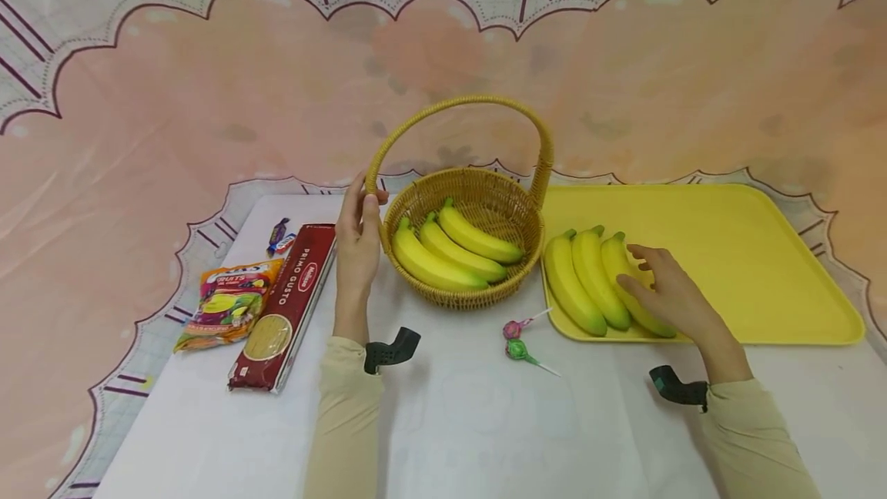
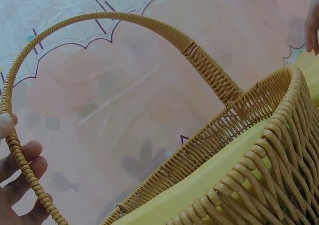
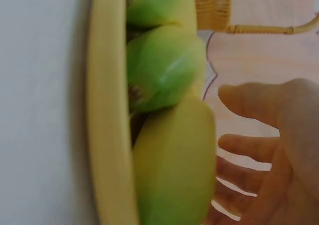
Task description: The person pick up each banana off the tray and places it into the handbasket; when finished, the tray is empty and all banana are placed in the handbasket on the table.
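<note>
A wicker basket (image 1: 463, 299) with a tall arched handle (image 1: 478, 100) stands at the middle of the table, with three bananas (image 1: 460, 249) lying inside. My left hand (image 1: 359, 237) holds the handle's left side low down; in the left wrist view, the thumb and fingers (image 2: 32, 165) are wrapped about it. On the yellow tray's left end lie three more bananas (image 1: 585, 283) side by side. Beside the rightmost one (image 1: 640, 303) hovers my right hand (image 1: 672, 295), its fingers spread. The right wrist view shows the thumb apart from that banana (image 3: 177, 160); whether any fingertip touches it I cannot tell.
The yellow tray (image 1: 762, 268) fills the table's right side. Two lollipops (image 1: 516, 341) lie in front of the basket. On the left are a red pasta packet (image 1: 287, 306), an orange candy bag (image 1: 232, 303) and small wrapped candies (image 1: 279, 237).
</note>
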A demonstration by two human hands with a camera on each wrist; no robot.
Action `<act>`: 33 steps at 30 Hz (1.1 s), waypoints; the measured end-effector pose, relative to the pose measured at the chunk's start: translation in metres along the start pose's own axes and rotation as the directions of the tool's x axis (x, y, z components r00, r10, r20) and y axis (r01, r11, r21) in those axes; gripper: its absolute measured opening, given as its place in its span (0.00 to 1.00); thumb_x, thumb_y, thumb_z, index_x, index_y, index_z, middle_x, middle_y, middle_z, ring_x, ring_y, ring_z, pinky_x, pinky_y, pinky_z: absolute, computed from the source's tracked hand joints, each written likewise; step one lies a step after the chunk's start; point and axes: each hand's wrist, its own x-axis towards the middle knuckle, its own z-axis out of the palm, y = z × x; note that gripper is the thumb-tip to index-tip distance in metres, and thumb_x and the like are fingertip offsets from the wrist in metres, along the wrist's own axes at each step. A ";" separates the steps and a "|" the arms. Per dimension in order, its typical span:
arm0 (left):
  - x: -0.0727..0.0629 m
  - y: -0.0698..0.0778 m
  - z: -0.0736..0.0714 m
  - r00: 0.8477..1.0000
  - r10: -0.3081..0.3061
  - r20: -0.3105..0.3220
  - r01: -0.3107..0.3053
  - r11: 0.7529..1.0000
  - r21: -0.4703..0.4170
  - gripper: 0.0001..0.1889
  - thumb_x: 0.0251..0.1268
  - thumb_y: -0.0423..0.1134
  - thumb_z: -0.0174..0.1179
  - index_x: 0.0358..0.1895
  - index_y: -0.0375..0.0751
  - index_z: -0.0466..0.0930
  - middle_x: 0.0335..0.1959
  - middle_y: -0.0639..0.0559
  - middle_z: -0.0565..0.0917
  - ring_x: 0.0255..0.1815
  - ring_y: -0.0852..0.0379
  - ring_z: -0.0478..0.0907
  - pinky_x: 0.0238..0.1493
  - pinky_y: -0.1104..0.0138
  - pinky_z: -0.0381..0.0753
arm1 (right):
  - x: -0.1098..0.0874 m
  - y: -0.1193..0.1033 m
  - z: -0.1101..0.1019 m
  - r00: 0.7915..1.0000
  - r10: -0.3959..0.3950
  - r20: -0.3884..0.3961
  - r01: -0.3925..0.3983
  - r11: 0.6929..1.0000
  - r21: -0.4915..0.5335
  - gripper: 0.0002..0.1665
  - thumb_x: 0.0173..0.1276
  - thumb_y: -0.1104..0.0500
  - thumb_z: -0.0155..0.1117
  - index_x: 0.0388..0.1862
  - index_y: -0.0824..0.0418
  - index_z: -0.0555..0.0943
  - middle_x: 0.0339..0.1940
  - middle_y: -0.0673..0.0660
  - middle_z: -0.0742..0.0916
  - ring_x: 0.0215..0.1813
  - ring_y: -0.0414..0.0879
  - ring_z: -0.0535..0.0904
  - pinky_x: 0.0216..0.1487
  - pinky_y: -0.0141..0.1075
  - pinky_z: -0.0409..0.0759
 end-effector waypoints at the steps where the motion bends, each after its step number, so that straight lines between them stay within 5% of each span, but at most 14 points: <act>1: 0.001 -0.004 0.000 1.000 0.004 -0.002 -0.004 1.000 -0.003 0.21 0.76 0.42 0.41 0.68 0.48 0.64 0.50 0.39 0.76 0.51 0.58 0.71 0.55 0.68 0.64 | -0.001 0.002 0.000 1.000 0.017 0.024 -0.017 1.000 -0.005 0.40 0.73 0.46 0.51 0.71 0.72 0.55 0.64 0.74 0.66 0.61 0.68 0.66 0.56 0.62 0.68; 8: 0.000 -0.009 0.000 1.000 0.018 -0.021 -0.018 1.000 0.009 0.21 0.75 0.47 0.43 0.68 0.54 0.65 0.48 0.44 0.78 0.53 0.60 0.72 0.58 0.66 0.65 | -0.003 0.011 0.004 0.995 0.067 0.079 -0.067 0.998 -0.001 0.44 0.71 0.42 0.52 0.72 0.71 0.55 0.63 0.71 0.70 0.58 0.64 0.69 0.53 0.58 0.70; 15: -0.002 -0.007 0.000 1.000 -0.001 -0.013 0.001 1.000 0.008 0.21 0.76 0.44 0.42 0.68 0.51 0.64 0.50 0.41 0.77 0.53 0.58 0.71 0.56 0.67 0.64 | -0.008 0.007 -0.002 0.997 0.066 0.035 -0.067 0.997 0.028 0.42 0.70 0.44 0.55 0.73 0.66 0.56 0.62 0.70 0.71 0.57 0.63 0.70 0.49 0.52 0.73; 24: -0.009 0.024 0.001 1.000 -0.030 -0.001 0.030 1.000 0.010 0.21 0.76 0.37 0.41 0.69 0.39 0.61 0.51 0.35 0.75 0.55 0.52 0.70 0.57 0.68 0.63 | -0.005 -0.031 0.001 0.988 -0.130 -0.088 0.138 0.986 0.096 0.35 0.69 0.53 0.59 0.71 0.59 0.62 0.60 0.63 0.75 0.54 0.53 0.71 0.47 0.32 0.69; 33: -0.011 0.024 0.001 0.999 -0.037 -0.003 0.037 0.999 0.016 0.21 0.76 0.38 0.41 0.69 0.41 0.62 0.51 0.36 0.76 0.54 0.57 0.71 0.57 0.68 0.64 | 0.014 -0.080 0.019 0.972 -0.232 -0.047 0.236 0.963 0.132 0.32 0.67 0.53 0.61 0.69 0.57 0.66 0.58 0.57 0.78 0.52 0.48 0.72 0.47 0.38 0.71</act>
